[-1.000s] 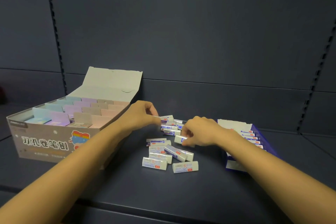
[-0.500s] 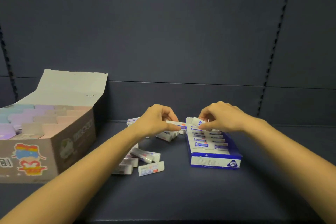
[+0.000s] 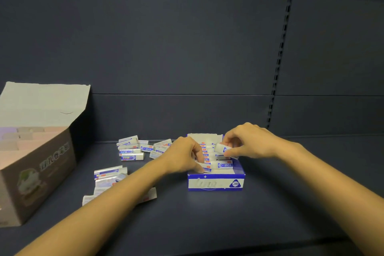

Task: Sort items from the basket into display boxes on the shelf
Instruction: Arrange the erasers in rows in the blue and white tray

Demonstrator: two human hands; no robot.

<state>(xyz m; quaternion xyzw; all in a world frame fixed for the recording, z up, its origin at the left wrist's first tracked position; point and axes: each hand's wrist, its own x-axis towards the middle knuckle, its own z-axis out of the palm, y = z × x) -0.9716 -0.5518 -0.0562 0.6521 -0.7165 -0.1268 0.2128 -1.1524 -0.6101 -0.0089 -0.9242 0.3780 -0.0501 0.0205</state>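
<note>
Over the blue display box (image 3: 216,183), my right hand (image 3: 252,141) pinches a wrapped eraser (image 3: 222,148) above the packed rows (image 3: 205,153), while my left hand (image 3: 182,157), fingers curled, grips a front-row eraser (image 3: 206,168). Forcing either in crooked could, I judge, pop neighbours loose. Those rows part-fill the box; loose erasers (image 3: 131,151) lie left of my left hand, beyond them an open carton (image 3: 41,164) of pale packs (image 3: 25,137).
</note>
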